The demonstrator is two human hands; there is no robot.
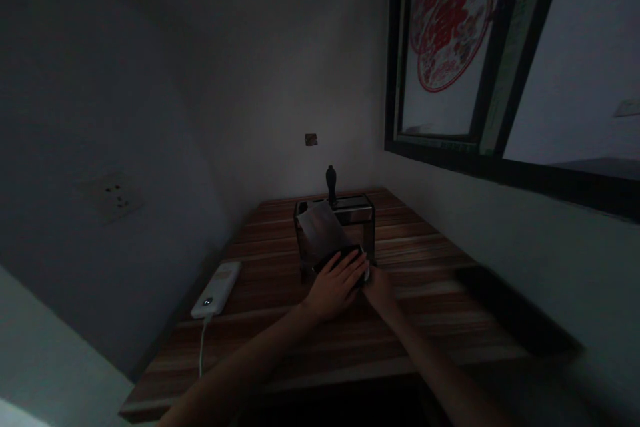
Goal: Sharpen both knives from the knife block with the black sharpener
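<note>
A cleaver with a broad grey blade is tilted in front of the knife rack, its far end up and to the left. Across the near part of the blade lies a black, cloth-like piece, too dark to make out fully. My left hand is laid over that piece, fingers curving down across it. Close by on the right, my right hand is closed at the cleaver's near end, where the handle is hidden. A whitish edge shows between the hands. Behind the blade, a black knife handle stands upright in the rack.
The wood-patterned table runs back to the wall. A white power bank with a white cable lies on its left side. At the right edge rests a long dark object. Walls close in on both sides, with a framed panel at right.
</note>
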